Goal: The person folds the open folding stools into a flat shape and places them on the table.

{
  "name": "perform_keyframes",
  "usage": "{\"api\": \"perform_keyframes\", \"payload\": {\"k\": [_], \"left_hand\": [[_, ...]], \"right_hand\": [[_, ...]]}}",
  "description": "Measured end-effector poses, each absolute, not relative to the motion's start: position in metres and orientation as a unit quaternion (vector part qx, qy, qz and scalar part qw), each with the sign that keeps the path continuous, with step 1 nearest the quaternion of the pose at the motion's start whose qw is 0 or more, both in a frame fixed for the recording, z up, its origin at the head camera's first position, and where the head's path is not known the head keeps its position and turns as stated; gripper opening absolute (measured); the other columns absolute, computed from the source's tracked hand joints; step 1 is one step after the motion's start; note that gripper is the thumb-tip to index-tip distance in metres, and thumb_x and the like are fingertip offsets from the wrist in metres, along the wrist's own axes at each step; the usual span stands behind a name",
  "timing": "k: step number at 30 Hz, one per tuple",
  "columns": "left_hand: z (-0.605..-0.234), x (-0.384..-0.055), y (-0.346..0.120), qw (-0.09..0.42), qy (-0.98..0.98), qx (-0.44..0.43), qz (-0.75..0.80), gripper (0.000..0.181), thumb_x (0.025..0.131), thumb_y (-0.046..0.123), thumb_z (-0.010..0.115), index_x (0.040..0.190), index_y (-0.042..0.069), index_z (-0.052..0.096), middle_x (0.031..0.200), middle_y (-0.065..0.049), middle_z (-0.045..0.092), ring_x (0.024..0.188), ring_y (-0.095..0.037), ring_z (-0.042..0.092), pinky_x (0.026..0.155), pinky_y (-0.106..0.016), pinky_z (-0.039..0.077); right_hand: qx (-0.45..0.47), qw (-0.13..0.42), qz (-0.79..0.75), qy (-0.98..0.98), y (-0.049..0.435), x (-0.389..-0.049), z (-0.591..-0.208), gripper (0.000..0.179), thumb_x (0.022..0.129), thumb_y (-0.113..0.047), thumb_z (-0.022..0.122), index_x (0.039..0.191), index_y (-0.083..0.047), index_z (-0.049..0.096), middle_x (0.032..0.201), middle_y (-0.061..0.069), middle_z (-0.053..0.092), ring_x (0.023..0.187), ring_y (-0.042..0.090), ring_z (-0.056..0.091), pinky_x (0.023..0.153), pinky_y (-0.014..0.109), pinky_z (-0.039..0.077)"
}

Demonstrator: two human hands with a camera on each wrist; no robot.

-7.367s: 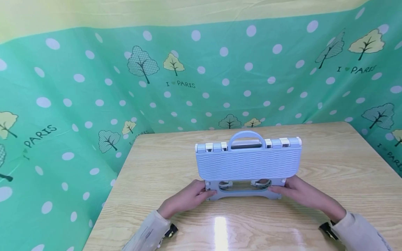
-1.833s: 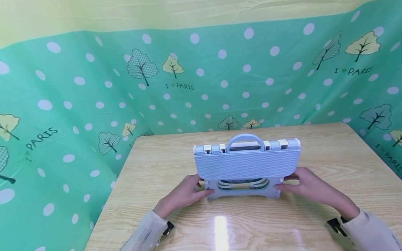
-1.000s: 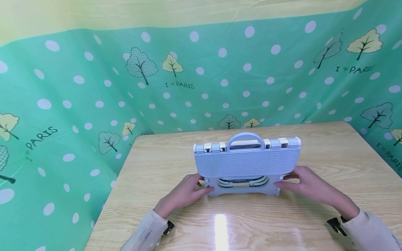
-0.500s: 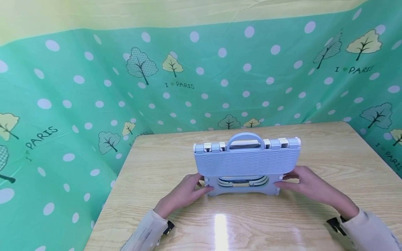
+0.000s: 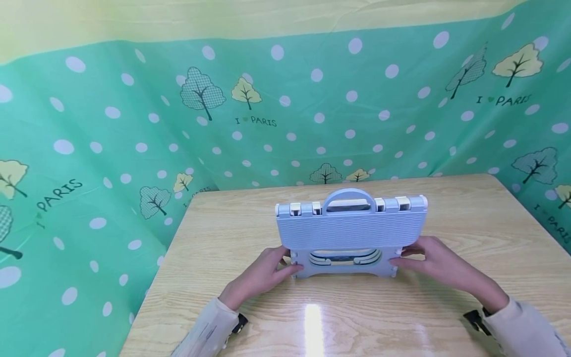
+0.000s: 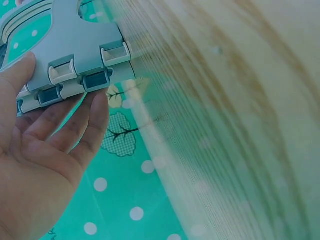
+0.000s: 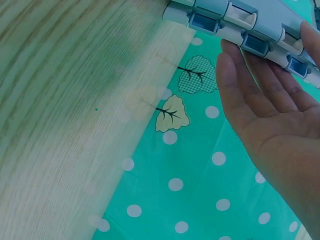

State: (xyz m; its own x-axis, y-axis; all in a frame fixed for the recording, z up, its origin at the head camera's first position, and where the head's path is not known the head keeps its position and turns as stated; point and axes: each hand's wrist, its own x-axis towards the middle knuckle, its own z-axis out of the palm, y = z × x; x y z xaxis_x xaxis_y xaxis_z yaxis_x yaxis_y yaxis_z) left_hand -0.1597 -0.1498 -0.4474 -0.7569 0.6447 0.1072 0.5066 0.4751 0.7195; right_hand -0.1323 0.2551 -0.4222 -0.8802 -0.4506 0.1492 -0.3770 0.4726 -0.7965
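Note:
A light blue plastic folding step stool, partly folded, stands upright on the wooden table with its arched carry handle on top. Its woven-textured panel hangs over the lower leg frame, which has an oval opening. My left hand grips the frame's left side, thumb on the front face and fingers behind the hinged edge. On the opposite side my right hand holds the frame the same way. In the wrist views, fingers lie along the white-and-blue hinge joints on the left and matching hinge joints on the right.
The wooden table reaches back to a green polka-dot curtain printed with trees, which hangs behind and on both sides. A bright light reflection shows on the near tabletop. Dark straps circle both wrists.
Compared with the oldest frame, my right hand sits slightly farther out and its fingers show more behind the frame. The panel's lower edge has risen a little. The last half second looks almost still.

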Motion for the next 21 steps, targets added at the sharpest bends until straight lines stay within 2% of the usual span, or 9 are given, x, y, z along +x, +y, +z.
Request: {"api": "perform_keyframes", "payload": {"k": [8,16,21], "left_hand": [[-0.4488,-0.1586,-0.1497,0.091,0.854,0.336,0.386,0.052,0.1,0.043,0.058,0.147,0.035,0.039,0.13,0.008,0.063,0.106,-0.006,0.063,0.081,-0.024,0.056],[-0.4492,-0.1584,-0.1498,0.091,0.855,0.331,0.389,0.049,0.1,0.043,0.057,0.145,0.027,0.044,0.127,0.003,0.066,0.099,-0.01,0.066,0.078,-0.023,0.056],[-0.4495,-0.159,-0.1495,0.086,0.856,0.333,0.387,0.049,0.1,0.042,0.057,0.145,0.026,0.044,0.127,0.004,0.066,0.098,-0.01,0.067,0.078,-0.023,0.056]], "right_hand": [[-0.233,0.049,-0.454,0.858,0.2556,-0.1316,-0.4233,0.05,0.092,-0.024,0.073,0.138,-0.018,0.054,0.129,0.002,0.064,0.108,0.007,0.063,0.083,0.034,0.058],[-0.241,0.043,-0.453,0.857,0.2559,-0.1324,-0.4231,0.05,0.092,-0.022,0.074,0.138,-0.018,0.055,0.129,0.002,0.064,0.109,0.007,0.063,0.083,0.035,0.058],[-0.242,0.04,-0.452,0.858,0.2562,-0.1332,-0.4229,0.05,0.091,-0.022,0.074,0.137,-0.018,0.055,0.128,0.001,0.065,0.108,0.007,0.064,0.082,0.035,0.058]]}}
